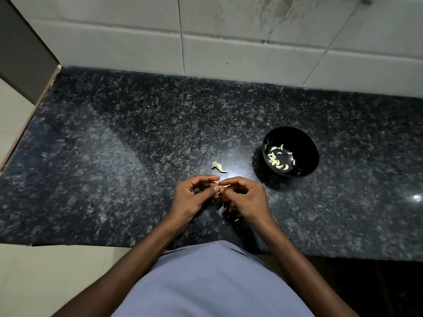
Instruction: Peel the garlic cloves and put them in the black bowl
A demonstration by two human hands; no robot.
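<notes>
Two hands meet low over the surface (137,138), fingertips together on one small clove (220,188): left hand (192,197) pinches it with a curled grip, right hand (245,197) curls in from the other side and grasps at the same clove or its skin; which, cannot tell. The clove is mostly hidden between the fingers, held above the surface, well apart from the bowl (290,133) to the right. Bowl holds a scatter of peeled cloves. One more piece of garlic (218,167) lies just beyond the hands, skin on by the look of it. Risks, as judged: the clove is small and likely slick once bared, so a hard pull could pop it out of the pinch onto the dark speckled stone, where pale scraps of skin (220,210) under the hands already lie. Skin could ride along into the bowl. Surface: polished dark granite, glare spot near the hands. Behind it a grey tiled wall (229,42), stained at the upper right; pale floor at lower left.
</notes>
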